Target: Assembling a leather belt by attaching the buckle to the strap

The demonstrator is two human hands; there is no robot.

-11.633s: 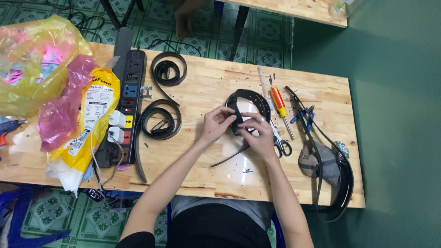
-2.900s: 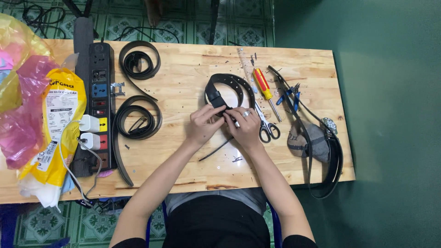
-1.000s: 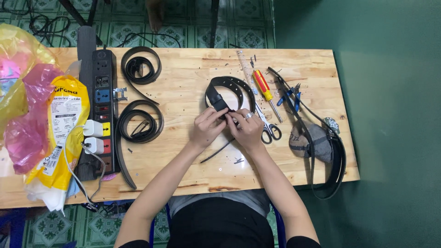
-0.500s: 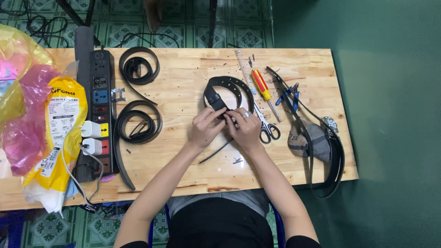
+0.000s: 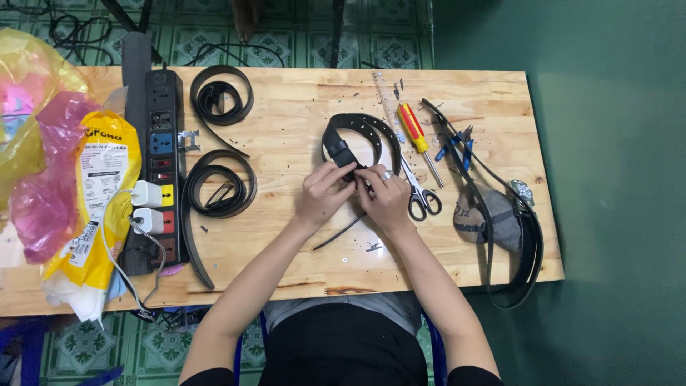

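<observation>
Left hand (image 5: 323, 193): fingers pinched on the near end of the black belt (image 5: 357, 136), at the desk's middle. Compared with half a second ago, its grip sits in the same spot; no visible shift.

Right hand (image 5: 388, 196): closed on the same belt end from the other side, ring on one finger, fingertips meeting the left hand's. Likewise unmoved, so the fine work at the belt end appears to be continuing rather than finishing.

Belt: looped in an arc away from the person, end gathered between both hands, a thin dark strip trailing toward the desk's near edge.

Desk (image 5: 300, 107), pale wood, also carrying:
- scissors (image 5: 418, 196), just right of the right hand
- screwdriver (image 5: 416, 136), red and yellow handle
- pliers (image 5: 457, 143), blue grips
- two coiled belts (image 5: 218, 143), left of centre
- power strip (image 5: 161, 164) with white plugs
- yellow bag (image 5: 93, 207), far left
- further belt and grey pouch (image 5: 493, 218) at the right edge
</observation>
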